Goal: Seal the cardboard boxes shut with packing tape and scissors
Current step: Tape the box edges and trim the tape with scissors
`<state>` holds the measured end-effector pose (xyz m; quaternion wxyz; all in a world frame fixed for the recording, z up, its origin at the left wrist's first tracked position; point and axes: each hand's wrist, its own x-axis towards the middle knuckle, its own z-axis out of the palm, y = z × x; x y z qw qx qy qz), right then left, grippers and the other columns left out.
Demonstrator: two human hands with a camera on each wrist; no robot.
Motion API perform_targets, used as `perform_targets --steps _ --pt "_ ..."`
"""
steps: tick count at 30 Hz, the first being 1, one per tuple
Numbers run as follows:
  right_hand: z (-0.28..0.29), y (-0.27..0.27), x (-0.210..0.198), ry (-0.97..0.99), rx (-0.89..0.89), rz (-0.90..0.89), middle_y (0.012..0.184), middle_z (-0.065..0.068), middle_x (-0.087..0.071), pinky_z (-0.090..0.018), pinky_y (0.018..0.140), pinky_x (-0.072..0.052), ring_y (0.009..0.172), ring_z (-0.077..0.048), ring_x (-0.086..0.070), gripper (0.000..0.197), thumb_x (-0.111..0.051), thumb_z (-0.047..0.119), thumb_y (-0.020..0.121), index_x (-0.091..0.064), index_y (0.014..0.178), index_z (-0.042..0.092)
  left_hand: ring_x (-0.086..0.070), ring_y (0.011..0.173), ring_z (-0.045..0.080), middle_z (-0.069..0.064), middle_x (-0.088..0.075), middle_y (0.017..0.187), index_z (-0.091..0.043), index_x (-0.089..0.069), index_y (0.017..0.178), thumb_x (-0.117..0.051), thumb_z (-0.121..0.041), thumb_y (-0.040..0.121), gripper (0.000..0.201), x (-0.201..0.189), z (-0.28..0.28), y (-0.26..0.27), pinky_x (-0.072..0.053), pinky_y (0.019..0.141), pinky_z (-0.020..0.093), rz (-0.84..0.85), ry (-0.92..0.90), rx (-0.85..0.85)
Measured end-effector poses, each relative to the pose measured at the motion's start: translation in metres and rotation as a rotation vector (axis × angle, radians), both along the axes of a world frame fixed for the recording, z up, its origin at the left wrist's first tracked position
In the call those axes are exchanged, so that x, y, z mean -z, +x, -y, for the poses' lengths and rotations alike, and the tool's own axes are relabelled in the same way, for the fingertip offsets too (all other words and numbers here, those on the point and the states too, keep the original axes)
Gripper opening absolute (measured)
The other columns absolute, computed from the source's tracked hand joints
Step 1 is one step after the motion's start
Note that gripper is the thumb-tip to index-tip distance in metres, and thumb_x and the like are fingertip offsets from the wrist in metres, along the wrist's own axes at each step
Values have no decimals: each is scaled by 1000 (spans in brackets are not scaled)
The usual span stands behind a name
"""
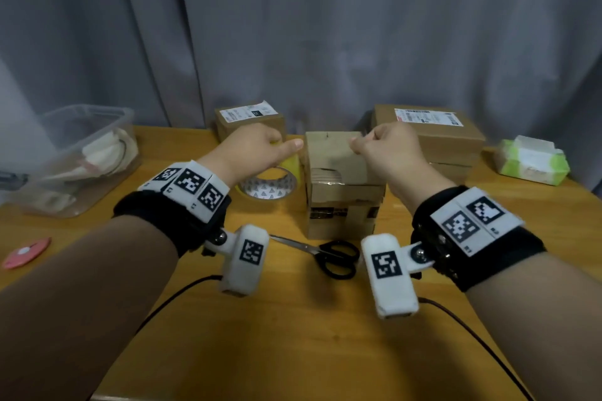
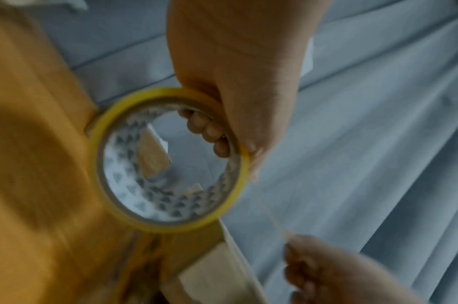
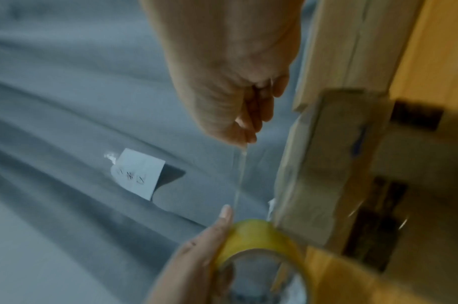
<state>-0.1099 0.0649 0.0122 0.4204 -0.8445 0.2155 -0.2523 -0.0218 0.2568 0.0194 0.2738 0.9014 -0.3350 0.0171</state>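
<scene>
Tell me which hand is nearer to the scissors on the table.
Right, narrowly. The right hand is raised above and behind the scissors, pinching pulled tape; the left hand holds the tape roll farther left.

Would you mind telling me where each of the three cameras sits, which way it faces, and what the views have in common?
Head: worn on the head, looking forward and down at the table; shows both forearms, the left hand and right hand above the middle box, and the scissors.
Left wrist: looks along the left hand at its fingers inside the tape roll.
Right wrist: looks along the right hand pinching the tape strip.
Shared: both hands, roll and box appear in all three.
</scene>
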Motion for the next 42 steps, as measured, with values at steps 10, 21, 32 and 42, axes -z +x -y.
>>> perform_targets --steps 10,21,32,42 --pt "1 -2 13 -56 79 -193 74 0 -54 -51 93 -46 91 -30 -59 27 -63 33 83 -52 64 17 -51 64 20 4 -48 60 -9 -51 64 -45 -55 92 54 3 17 1 -36 56 28 67 257 -20" --pt "0 -1 18 -308 122 -327 76 4 -54 -38 83 -32 82 -21 -49 26 -56 39 90 -62 81 16 -61 90 24 11 -63 88 -8 -64 85 -44 -66 86 61 4 25 2 -48 80 37 59 384 -71" --pt "0 -10 14 -528 100 -381 68 4 -49 -42 89 -31 77 -22 -49 40 -57 50 86 -46 65 17 -47 56 15 1 -47 57 -12 -50 59 -44 -67 85 61 12 32 1 -33 51 28 44 450 -101" --pt "-14 -22 15 -780 -199 -215 149 -3 -38 -43 115 -13 140 -23 -29 46 -31 39 100 -42 140 19 -45 54 17 1 -43 51 -13 -43 49 -47 -58 89 61 15 38 -7 -30 51 27 -125 328 -93"
